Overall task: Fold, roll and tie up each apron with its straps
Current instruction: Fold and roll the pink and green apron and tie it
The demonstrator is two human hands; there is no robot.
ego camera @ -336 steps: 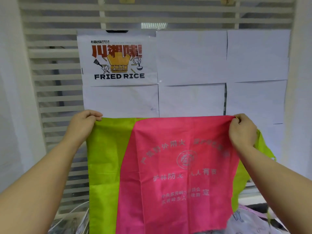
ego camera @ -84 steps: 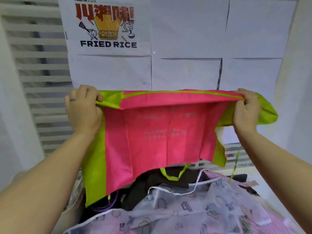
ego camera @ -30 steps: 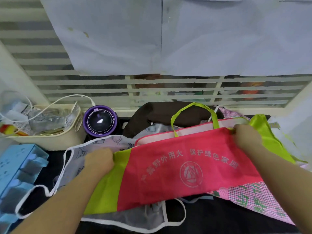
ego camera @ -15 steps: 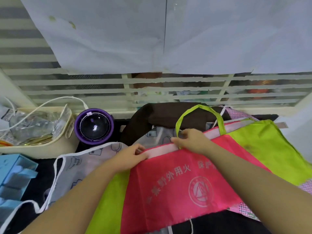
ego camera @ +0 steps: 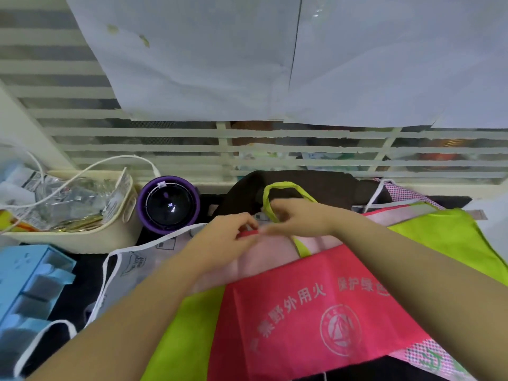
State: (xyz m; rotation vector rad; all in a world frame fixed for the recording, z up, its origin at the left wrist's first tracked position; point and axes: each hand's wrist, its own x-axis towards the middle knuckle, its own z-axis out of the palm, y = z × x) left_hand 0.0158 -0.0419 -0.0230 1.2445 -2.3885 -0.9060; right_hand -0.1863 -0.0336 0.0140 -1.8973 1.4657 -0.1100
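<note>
Pink-and-green apron lies folded across the centre and lower right of the frame, on top of other aprons on the dark table. Its pale reverse side shows along the upper fold, its green side panel reaches the right edge of the frame, and its lower edge runs out at the bottom.

The left grip pinches the pink top edge just above centre. The right grip, almost touching it, has its fingers curled on the green neck loop where the loop meets that edge. The loop arches up over a brown cloth lying behind it.

Under the apron on the left a translucent printed apron trails its white trim across the table; a pink checked apron shows at lower right.

Open table shows only as a narrow dark strip at lower left, hemmed in by a blue tray. A purple round device and a cream basket of packets crowd the left. A white slatted screen hung with paper sheets closes the top.
</note>
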